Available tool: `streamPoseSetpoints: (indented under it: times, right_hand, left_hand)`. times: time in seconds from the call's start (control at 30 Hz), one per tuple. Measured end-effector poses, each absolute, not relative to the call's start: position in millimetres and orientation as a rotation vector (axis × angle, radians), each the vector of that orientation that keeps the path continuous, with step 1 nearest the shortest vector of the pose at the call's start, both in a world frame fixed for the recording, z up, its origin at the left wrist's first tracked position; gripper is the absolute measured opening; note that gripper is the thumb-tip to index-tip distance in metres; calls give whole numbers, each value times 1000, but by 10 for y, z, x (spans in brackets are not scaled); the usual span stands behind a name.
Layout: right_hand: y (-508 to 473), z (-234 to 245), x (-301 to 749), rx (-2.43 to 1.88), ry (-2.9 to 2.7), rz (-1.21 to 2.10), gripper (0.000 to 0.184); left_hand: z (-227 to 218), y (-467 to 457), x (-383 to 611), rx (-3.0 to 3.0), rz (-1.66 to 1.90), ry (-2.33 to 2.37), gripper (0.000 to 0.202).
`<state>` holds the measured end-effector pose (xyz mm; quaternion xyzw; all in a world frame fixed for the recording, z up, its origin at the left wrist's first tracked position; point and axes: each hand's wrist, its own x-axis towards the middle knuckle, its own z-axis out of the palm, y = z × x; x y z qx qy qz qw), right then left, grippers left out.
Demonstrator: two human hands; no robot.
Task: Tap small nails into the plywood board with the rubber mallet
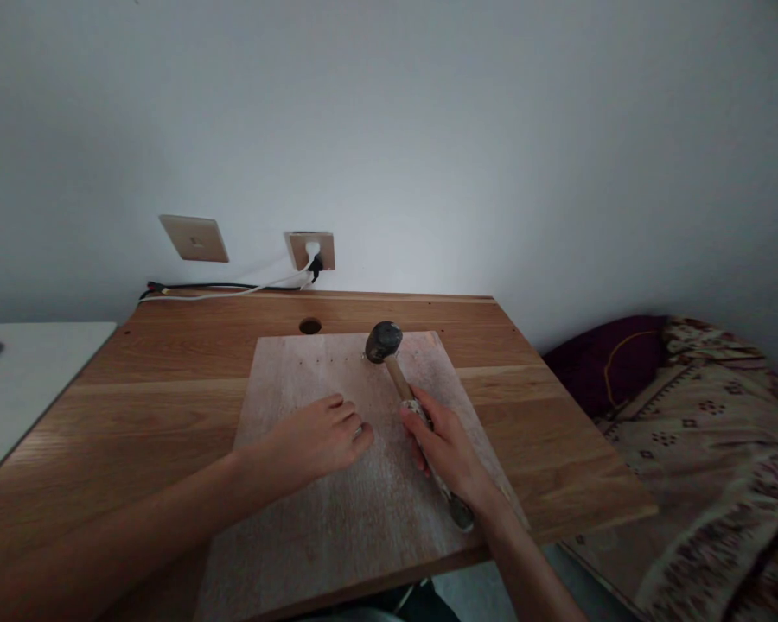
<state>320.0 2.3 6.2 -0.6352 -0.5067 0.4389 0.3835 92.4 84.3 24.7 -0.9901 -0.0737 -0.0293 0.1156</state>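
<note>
A pale plywood board (pixel 337 518) lies on the wooden desk (pixel 168 389). My right hand (pixel 444 449) is shut around the handle of a hammer (pixel 405 393), whose dark head (pixel 382 341) rests at the board's far edge. The lower grip is mottled and sticks out below my hand. My left hand (pixel 317 436) lies on the board with its fingers curled together. A tiny bright speck (pixel 359 429) shows at the fingertips, too small to name. Several small nails (pixel 337 359) stand in a faint row near the board's far edge.
A round hole (pixel 309 326) pierces the desk behind the board. Black and white cables (pixel 233 292) run along the wall to a socket (pixel 309 250). A white table (pixel 32 380) stands left, and a bed with patterned cloth (pixel 700 458) lies right.
</note>
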Motion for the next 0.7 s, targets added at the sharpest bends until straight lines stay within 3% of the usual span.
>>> streamPoseSetpoints:
  times: [0.13, 0.33, 0.7]
  right_hand:
    - [0, 69, 3226, -1620, -1270, 1117, 26]
    - [21, 105, 3217, -1623, -1241, 1077, 27]
    - [16, 93, 3204, -1598, -1234, 1111, 24]
  left_hand:
    - [171, 1116, 956, -3052, -250, -352, 14]
    - [41, 1748, 1032, -3211, -923, -1286, 13]
    - [-146, 1816, 1074, -3147, -978, -1438, 11]
